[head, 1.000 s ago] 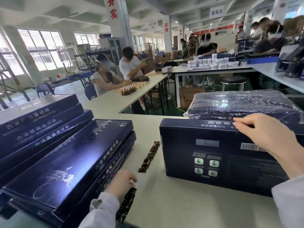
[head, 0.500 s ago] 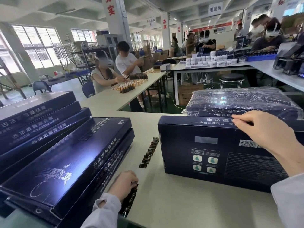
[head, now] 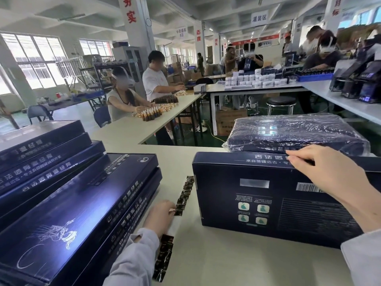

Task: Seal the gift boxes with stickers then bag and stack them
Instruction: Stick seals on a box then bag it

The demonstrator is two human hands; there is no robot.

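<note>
A dark blue gift box (head: 257,195) stands on its long edge on the white table (head: 216,263), its back face with barcode toward me. My right hand (head: 329,174) rests on its top edge, fingers curled over the rim. My left hand (head: 159,215) lies on the strip of black stickers (head: 183,195) that runs along the table, fingertips pinching one sticker at the strip's near part. More of the strip (head: 165,256) continues under my left wrist. Behind the upright box lies a bagged box (head: 292,131) in shiny clear plastic.
Slanted stacks of several flat blue gift boxes (head: 68,205) fill the table's left side, right beside my left arm. Further back, people sit at a long table with small bottles (head: 153,114). A table on the right holds dark packages (head: 358,83) and white jars (head: 253,79).
My left hand has moved forward along the sticker strip, from its near end toward the middle, and pinches a sticker. My right hand stays on the upright box's top edge.
</note>
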